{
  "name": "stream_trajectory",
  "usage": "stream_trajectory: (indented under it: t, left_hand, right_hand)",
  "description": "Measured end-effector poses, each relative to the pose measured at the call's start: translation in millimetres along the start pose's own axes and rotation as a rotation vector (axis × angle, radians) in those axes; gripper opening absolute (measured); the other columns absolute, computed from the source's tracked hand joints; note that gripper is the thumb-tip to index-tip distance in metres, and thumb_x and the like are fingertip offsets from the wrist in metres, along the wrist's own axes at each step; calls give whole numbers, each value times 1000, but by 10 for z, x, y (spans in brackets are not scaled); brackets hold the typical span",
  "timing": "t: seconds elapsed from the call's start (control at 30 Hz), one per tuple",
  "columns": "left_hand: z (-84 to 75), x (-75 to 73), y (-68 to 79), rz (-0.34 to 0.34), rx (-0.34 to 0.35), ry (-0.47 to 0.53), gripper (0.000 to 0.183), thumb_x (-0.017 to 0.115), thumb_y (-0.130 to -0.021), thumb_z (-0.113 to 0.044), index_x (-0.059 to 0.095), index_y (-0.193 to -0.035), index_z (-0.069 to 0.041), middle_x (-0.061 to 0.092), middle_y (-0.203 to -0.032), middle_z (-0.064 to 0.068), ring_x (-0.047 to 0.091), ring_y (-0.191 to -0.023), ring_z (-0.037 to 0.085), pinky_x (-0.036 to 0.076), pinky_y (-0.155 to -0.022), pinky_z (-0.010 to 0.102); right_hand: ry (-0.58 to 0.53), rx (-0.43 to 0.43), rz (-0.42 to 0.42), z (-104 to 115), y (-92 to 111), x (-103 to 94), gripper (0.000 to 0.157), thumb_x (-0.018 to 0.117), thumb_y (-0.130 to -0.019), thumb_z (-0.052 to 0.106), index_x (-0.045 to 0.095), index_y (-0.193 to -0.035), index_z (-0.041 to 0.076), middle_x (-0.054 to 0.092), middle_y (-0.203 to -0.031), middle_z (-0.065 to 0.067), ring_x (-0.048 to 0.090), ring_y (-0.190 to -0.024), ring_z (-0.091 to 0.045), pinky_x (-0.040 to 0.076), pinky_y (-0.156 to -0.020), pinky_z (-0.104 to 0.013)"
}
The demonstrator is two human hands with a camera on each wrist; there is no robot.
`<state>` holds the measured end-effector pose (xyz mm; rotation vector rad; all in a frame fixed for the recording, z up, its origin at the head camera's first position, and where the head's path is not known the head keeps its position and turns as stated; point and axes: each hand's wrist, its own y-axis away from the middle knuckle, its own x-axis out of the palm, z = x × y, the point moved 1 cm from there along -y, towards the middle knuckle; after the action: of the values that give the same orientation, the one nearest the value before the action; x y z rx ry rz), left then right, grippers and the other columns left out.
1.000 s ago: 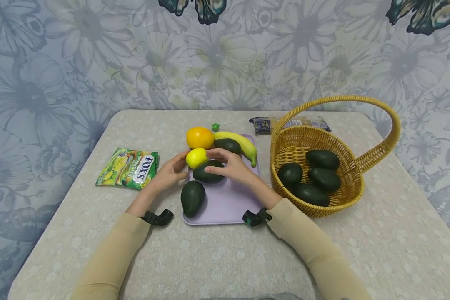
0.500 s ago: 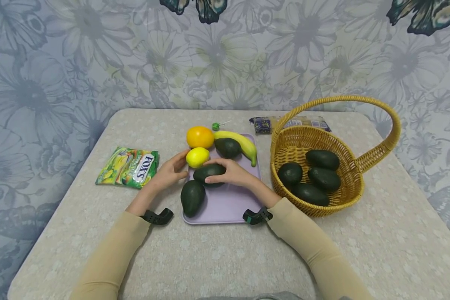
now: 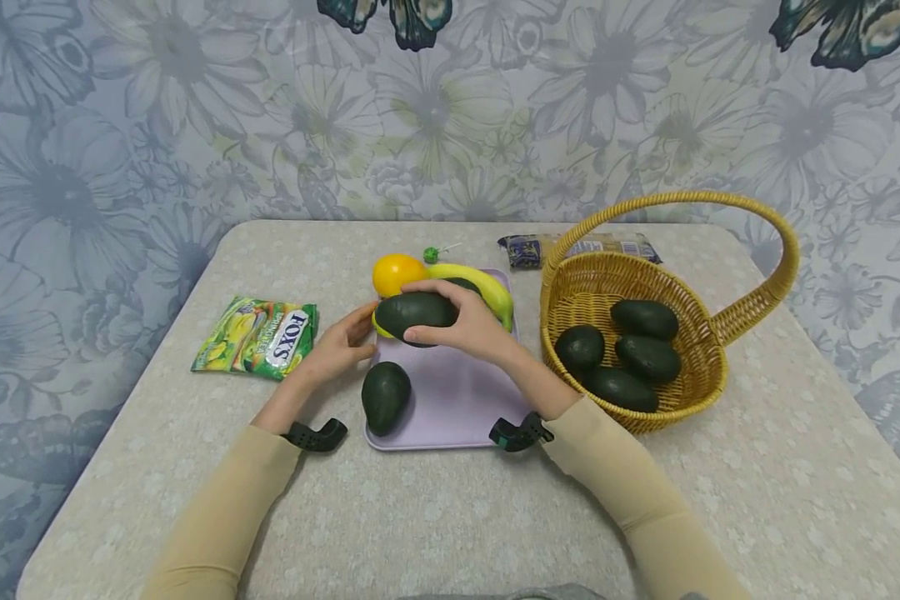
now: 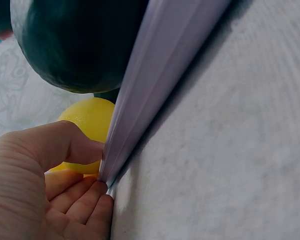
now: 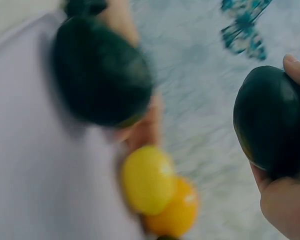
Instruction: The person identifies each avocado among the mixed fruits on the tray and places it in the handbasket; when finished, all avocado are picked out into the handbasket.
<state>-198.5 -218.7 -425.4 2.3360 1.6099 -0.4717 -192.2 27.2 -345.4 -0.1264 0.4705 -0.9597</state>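
Observation:
In the head view my right hand [image 3: 468,325] grips a dark green avocado [image 3: 416,315] above the lilac tray [image 3: 457,400], thumb on the near side, fingers over the far side. The right wrist view shows this avocado [image 5: 271,120] against the palm. My left hand [image 3: 341,346] rests at the tray's left edge with loosely bent fingers. In the left wrist view its thumb and fingertips touch the tray's edge [image 4: 140,95], close to a lemon [image 4: 90,120]. Another avocado [image 3: 386,398] lies at the tray's near left corner.
An orange [image 3: 399,275], a banana [image 3: 498,293] and a partly hidden avocado [image 3: 465,285] are at the tray's far end. Right of it stands a tall-handled wicker basket [image 3: 708,392] holding several avocados. A FOX'S candy bag [image 3: 258,336], a green lollipop [image 3: 431,254] and a long packet [image 3: 525,252] lie around.
My right hand has closed round the avocado and lifted it off the tray, up and slightly away from me. It now covers most of the lemon. The left hand has stayed put.

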Motion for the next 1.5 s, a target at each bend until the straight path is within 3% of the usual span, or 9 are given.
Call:
stream_trajectory:
  t: [0.3,0.47,0.67,1.03,1.2,1.5]
  left_hand:
    - [-69,-8,26,22,0,1,73,58,-89,0,19,-151,-7,19,-155,11,23,-139,29,20,-113,42]
    - [-255,-2,85,29,-11,-16,72,57,-89,3,18,-149,0,17,-154,18,22,-138,34,20,-112,44]
    - [-351,1,138,23,-18,-27,71,56,-89,5,18,-149,2,18,-153,19,23,-138,34,21,-112,44]
    - [-295,-8,116,29,-13,-6,72,56,-88,5,18,-149,2,17,-154,18,22,-138,33,21,-112,44]
    - [-287,-10,117,34,-11,-8,72,56,-88,5,18,-148,3,17,-154,18,22,-138,34,21,-112,44]
    - [-310,-6,123,32,-13,-4,71,56,-89,4,18,-149,2,18,-153,18,23,-138,33,21,-112,45]
  right_hand:
    - [-65,-266,41,526,291,-347,63,77,-78,32,53,-128,2,54,-131,-7,51,-113,-24,47,-88,-41]
    - [4,-287,29,574,557,-674,57,79,-76,13,54,-126,-1,56,-128,-10,49,-118,-29,49,-87,-39]
    - [157,-157,8,439,926,-1039,61,77,-73,-3,54,-129,6,56,-128,-7,54,-112,-22,50,-84,-30]
    - [378,250,-142,-27,1576,-1662,57,75,-80,10,54,-132,17,53,-129,-2,56,-100,-10,50,-75,-22]
    - [445,284,-111,-96,1654,-1735,55,75,-80,15,55,-131,16,54,-126,-2,56,-98,-13,51,-74,-25]
    - [501,319,-104,-160,1619,-1729,58,75,-81,24,52,-134,15,50,-131,-9,55,-103,-28,49,-78,-47]
